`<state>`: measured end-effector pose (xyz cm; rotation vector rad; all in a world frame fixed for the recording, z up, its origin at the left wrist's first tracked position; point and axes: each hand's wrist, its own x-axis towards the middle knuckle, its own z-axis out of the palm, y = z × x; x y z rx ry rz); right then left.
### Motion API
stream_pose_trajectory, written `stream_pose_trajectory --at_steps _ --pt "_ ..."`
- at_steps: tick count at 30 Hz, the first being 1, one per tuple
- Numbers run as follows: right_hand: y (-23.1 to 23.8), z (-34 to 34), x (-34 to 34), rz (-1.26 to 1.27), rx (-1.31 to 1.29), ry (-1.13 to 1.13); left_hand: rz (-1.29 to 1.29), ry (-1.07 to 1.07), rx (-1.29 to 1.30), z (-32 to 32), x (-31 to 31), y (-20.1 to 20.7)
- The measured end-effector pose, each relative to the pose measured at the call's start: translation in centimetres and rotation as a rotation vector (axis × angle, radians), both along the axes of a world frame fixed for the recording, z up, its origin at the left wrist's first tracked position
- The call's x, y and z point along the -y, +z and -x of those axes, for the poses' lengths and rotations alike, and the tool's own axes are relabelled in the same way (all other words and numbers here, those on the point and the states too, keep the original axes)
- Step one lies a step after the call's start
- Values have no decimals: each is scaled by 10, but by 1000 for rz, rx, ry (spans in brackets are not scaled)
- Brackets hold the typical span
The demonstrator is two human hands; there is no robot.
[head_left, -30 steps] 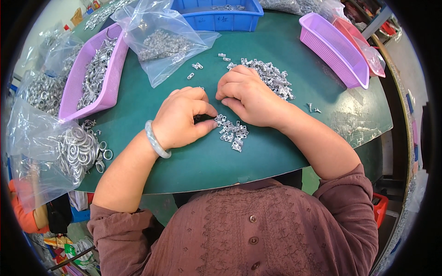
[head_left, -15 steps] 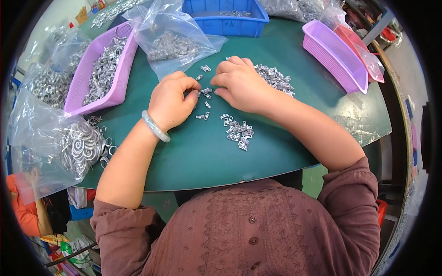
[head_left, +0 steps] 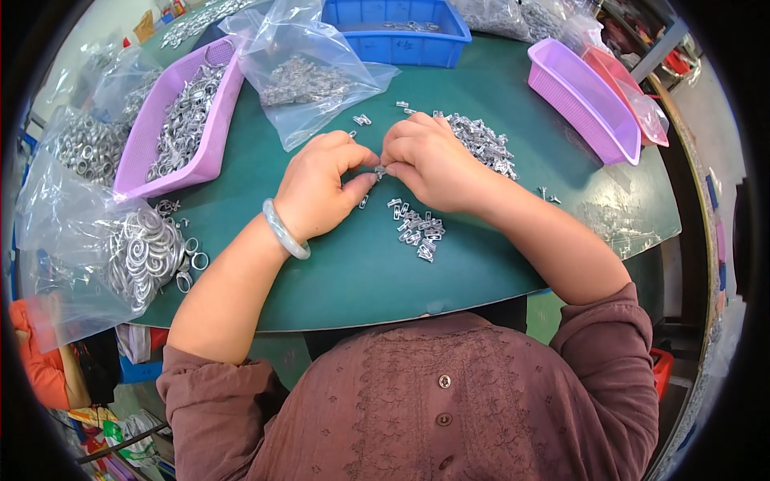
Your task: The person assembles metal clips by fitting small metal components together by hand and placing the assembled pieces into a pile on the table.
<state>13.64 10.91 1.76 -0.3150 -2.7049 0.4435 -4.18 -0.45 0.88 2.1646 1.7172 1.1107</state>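
Note:
My left hand (head_left: 322,183), with a pale bangle (head_left: 285,231) at its wrist, is closed in a pinch. The tips of its thumb and forefinger hold a small silver metal piece (head_left: 379,171). My right hand (head_left: 433,160) meets it there, its thumb and fingers also pinched at the piece; its exact shape is too small to tell. Just beyond the right hand lies a pile of small silver metal pieces (head_left: 484,146). A smaller cluster of slotted metal pieces (head_left: 419,232) rests nearer me. A few loose pieces (head_left: 362,120) lie beyond the hands.
On the green table (head_left: 337,280), a purple basket (head_left: 215,136) of silver rings stands left, beside open plastic bags (head_left: 60,240) of metal parts. A clear bag (head_left: 309,112) and a blue bin (head_left: 401,48) sit at the back. Another purple basket (head_left: 581,104) stands right.
Both hands have come together at one metal piece; the left moved right and the right slightly nearer me. Several loose pieces between the hands are now gathered or hidden.

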Motion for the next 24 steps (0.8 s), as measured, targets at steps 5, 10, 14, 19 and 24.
stream_pose_trajectory --at_steps 5,10,14,19,24 --pt "-3 -7 3 -13 -75 38 -20 -15 -15 -4 0 -1" --pt "-9 -7 1 38 -105 46 -10 -14 7 -5 -1 -4" --pt "-8 -10 1 42 -115 59 28 5 64 -5 0 -5" --pt "-10 -12 -2 80 -132 68 46 -6 93 -6 0 -7" --pt "-13 -12 -6 132 -143 71 51 -6 175 -7 -2 -11"
